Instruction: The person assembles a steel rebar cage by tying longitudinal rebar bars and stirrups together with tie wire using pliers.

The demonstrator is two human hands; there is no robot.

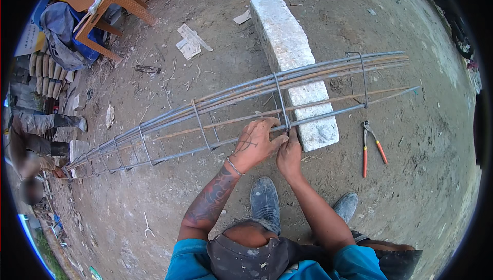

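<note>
A long cage of steel rebar [241, 103] with square stirrups lies across a white stone block [295, 59] on bare earth. My left hand [255, 143] wraps its fingers over the near lower bar, right at one stirrup [281, 100]. My right hand [290, 152] pinches the same joint from below, thumb and fingers pressed where stirrup and bar cross. Whether thin tie wire sits between the fingers is too small to tell. Both hands touch each other at that joint.
Red-handled pincers [371, 146] lie on the ground right of the block. An orange plastic chair [105, 7] and cloth stand at the upper left. Another person [36, 141] crouches at the cage's far left end. My shoes [265, 200] rest below the hands.
</note>
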